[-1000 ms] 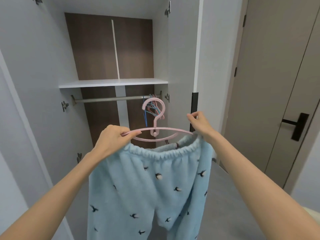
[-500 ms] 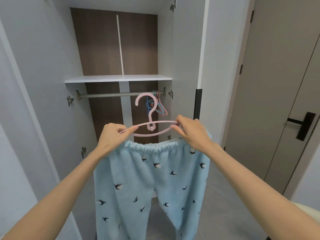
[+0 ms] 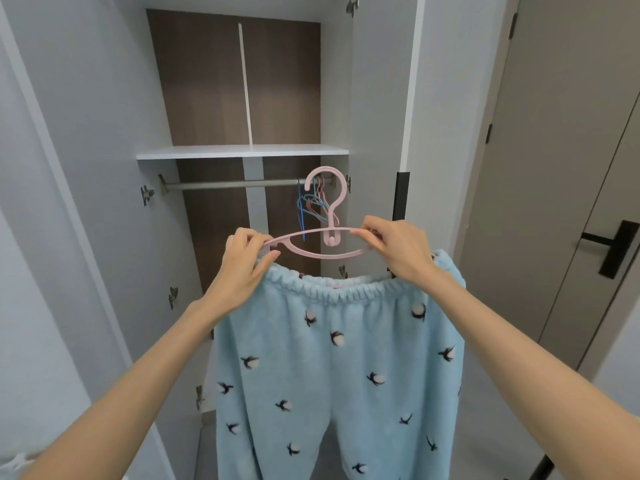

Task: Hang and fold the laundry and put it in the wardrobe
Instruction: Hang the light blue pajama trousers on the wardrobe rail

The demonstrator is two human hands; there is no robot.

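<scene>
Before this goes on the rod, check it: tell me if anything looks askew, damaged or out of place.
Nothing looks damaged or askew. The left hand and right hand pinch the hanger, its hook apparently not yet on the rod. The pants' waistband sags in the middle; how it is fixed to the hanger is hidden.

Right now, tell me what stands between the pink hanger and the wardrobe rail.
Nothing visible. The pink hanger faces the open wardrobe; the rail is bare except spare hangers bunched at its right end.
</scene>
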